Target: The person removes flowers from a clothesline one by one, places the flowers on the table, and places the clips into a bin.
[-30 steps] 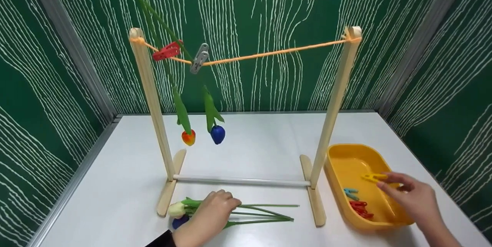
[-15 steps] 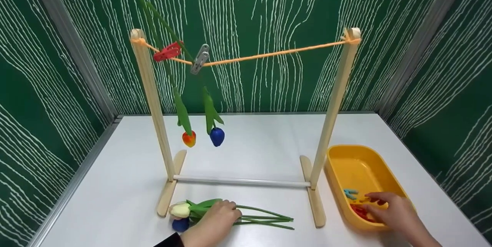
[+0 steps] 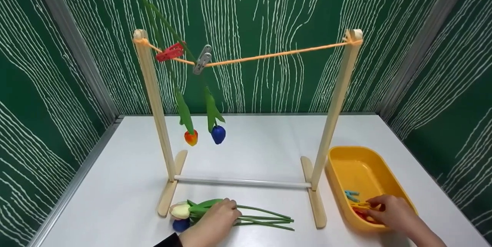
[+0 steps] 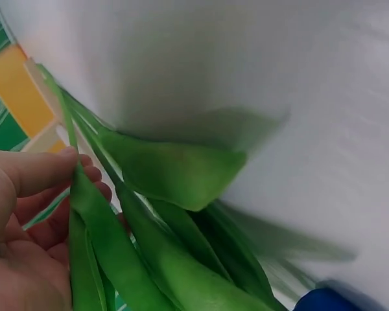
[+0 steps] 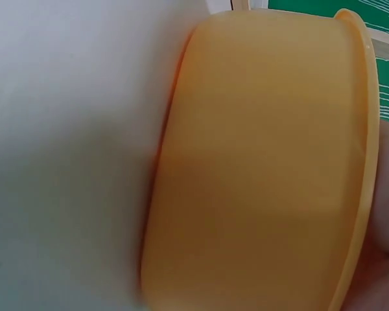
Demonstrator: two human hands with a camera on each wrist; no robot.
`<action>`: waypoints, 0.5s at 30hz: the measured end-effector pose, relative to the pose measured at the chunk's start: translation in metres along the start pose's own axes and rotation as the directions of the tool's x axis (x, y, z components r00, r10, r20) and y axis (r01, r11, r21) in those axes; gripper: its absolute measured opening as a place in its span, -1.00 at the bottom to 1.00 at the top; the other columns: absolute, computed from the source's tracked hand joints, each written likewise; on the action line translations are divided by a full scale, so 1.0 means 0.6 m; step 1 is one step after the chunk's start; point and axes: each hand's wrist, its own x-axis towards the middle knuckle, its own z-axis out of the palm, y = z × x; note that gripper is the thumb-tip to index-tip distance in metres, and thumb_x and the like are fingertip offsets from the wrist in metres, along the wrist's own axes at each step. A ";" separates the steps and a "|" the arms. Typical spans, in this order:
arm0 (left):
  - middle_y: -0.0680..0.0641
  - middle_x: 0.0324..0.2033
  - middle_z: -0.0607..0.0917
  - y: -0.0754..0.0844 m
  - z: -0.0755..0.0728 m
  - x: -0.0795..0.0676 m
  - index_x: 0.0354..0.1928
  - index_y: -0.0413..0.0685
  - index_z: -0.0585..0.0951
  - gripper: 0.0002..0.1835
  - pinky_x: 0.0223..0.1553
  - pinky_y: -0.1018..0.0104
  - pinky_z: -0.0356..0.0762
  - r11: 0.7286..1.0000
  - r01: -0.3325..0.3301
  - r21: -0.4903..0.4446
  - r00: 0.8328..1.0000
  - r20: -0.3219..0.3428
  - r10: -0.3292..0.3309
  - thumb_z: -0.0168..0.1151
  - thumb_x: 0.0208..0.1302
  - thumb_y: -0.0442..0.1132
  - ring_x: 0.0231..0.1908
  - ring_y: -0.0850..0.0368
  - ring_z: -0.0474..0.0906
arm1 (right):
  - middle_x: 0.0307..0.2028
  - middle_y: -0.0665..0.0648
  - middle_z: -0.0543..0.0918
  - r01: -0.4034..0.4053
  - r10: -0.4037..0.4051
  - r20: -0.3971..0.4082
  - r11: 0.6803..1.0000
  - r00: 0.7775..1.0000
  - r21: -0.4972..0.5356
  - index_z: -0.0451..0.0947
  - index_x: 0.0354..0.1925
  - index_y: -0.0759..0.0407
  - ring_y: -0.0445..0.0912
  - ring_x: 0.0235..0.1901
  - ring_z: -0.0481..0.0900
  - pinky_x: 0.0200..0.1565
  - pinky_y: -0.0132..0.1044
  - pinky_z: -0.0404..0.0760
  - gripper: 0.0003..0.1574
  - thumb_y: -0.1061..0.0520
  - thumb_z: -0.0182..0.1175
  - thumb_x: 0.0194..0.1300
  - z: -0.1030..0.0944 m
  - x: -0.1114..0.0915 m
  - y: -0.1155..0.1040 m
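Observation:
My left hand [image 3: 219, 216] is over a bunch of artificial tulips lying on the table, with a cream bloom [image 3: 180, 211] and a blue bloom [image 3: 181, 224] at its left end. Thumb and fingers pinch a green stem [image 4: 76, 159] in the left wrist view. Down in the yellow tray, my right hand [image 3: 396, 213] holds a yellow clothespin [image 3: 359, 205] at its fingertips. Red clothespins [image 3: 361, 215] lie beneath it, partly hidden, and a light blue one [image 3: 351, 195] lies just behind. The right wrist view shows mostly the tray's outer wall [image 5: 259, 155].
A wooden stand [image 3: 153, 105] carries an orange cord [image 3: 269, 55]. From it hang an orange tulip [image 3: 191, 137] at a red clothespin [image 3: 170, 52] and a blue tulip [image 3: 218, 134] at a grey clothespin [image 3: 202, 60]. The tray [image 3: 384, 166] stands beside the right post [image 3: 334, 116].
My right hand has lowered the yellow clothespin toward the other clothespins in the tray. The tulip stems under my left hand have shifted slightly and drawn closer together.

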 end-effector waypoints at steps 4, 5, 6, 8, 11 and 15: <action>0.08 -0.39 0.59 0.000 -0.011 -0.002 -0.34 -0.02 0.69 -0.95 -0.33 0.41 0.45 0.999 0.015 -0.032 1.000 -0.010 -0.015 0.26 0.21 -0.28 -0.35 0.25 0.46 | -0.26 0.12 0.64 0.002 -0.002 0.004 1.000 1.000 -0.014 0.49 0.11 0.36 -0.12 -0.44 0.49 -0.33 -0.38 0.56 -0.15 -0.19 0.36 0.02 -0.002 -0.004 -0.012; 0.08 -0.37 0.61 -0.001 -0.018 -0.002 -0.31 -0.03 0.69 -0.94 -0.31 0.40 0.46 0.999 0.020 -0.042 1.000 -0.017 -0.021 0.27 0.21 -0.27 -0.33 0.24 0.48 | -0.23 0.15 0.63 0.004 -0.004 0.000 1.000 1.000 -0.019 0.47 0.14 0.36 -0.11 -0.43 0.48 -0.34 -0.38 0.55 -0.13 -0.20 0.35 0.03 -0.003 -0.006 -0.018; 0.07 -0.34 0.63 -0.001 -0.025 -0.001 -0.27 -0.04 0.69 -0.92 -0.29 0.39 0.47 0.998 0.028 -0.053 0.999 -0.029 -0.030 0.27 0.21 -0.27 -0.30 0.23 0.49 | -0.21 0.18 0.61 0.002 -0.002 -0.006 1.000 1.000 -0.020 0.44 0.17 0.34 -0.10 -0.44 0.48 -0.35 -0.38 0.55 -0.11 -0.20 0.35 0.03 -0.005 -0.009 -0.026; 0.04 -0.27 0.65 -0.002 -0.043 0.001 -0.18 -0.07 0.68 -0.85 -0.20 0.34 0.51 0.996 0.043 -0.083 0.995 -0.083 -0.050 0.27 0.21 -0.27 -0.22 0.18 0.53 | -0.12 0.28 0.58 0.030 -0.031 -0.036 0.999 0.999 -0.040 0.40 0.21 0.31 -0.07 -0.41 0.48 -0.36 -0.37 0.55 -0.08 -0.22 0.34 0.04 -0.008 -0.018 -0.046; -0.02 -0.17 0.64 -0.002 -0.076 0.003 -0.07 -0.11 0.64 -0.78 -0.07 0.24 0.53 0.987 0.048 -0.151 0.972 -0.220 -0.081 0.23 0.23 -0.29 -0.10 0.11 0.53 | 0.02 0.40 0.49 0.135 -0.145 -0.111 0.987 0.983 -0.092 0.42 0.21 0.25 0.01 -0.29 0.50 -0.30 -0.29 0.63 -0.12 -0.23 0.32 0.07 -0.015 -0.036 -0.087; -0.05 -0.09 0.62 -0.001 -0.123 0.008 -0.05 -0.13 0.61 -0.74 0.02 0.22 0.52 0.984 0.000 -0.179 0.870 -0.485 -0.088 0.24 0.20 -0.34 -0.02 0.08 0.51 | 0.02 0.34 0.55 0.347 -0.384 -0.237 0.920 0.893 -0.183 0.53 0.10 0.22 0.07 -0.20 0.55 -0.24 -0.15 0.67 -0.33 -0.09 0.36 0.09 -0.028 -0.069 -0.155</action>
